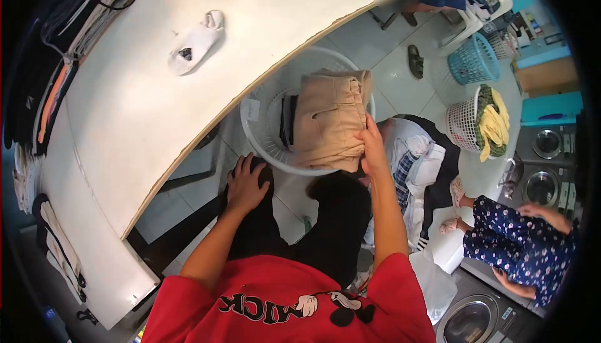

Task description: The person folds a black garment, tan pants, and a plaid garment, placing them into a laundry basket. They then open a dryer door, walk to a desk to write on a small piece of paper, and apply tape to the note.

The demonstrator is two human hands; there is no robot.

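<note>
Item: beige trousers (pixel 332 121), folded into a thick bundle, waistband side facing the right hand. Location: over the mouth of the white laundry basket (pixel 258 135), toward its right side; whether they rest on the contents or hang above cannot be told.

Right hand (pixel 374 149): clamped on the right edge of the bundle, near the rim. Left hand (pixel 246 183): fingers a little apart, nothing grasped, lying on the dark-clad knee.

Basket contents: folded dark garment (pixel 288 121), beside the trousers.

Hazards, as judged:
- Unfolding. Cause: grip on one edge only, the opposite side without a hand beneath it; loose layers could slip out of line.
- Snagging. Cause: bundle close to the basket rim; a hem or waistband could catch and rumple.
- Crushing. Cause: a low or slanting set-down, which could push the dark garment askew.
- Tipping. Cause: weight on one side of the rim, with neither hand steadying the basket.
- Mixing. Cause: loose clothes heap (pixel 407 174) close by the right forearm; a sleeve or hem could be dragged along.

Also listed: white sock (pixel 199 46), alone on the worktop (pixel 138 124), set back from the edge; low risk of falling.
</note>
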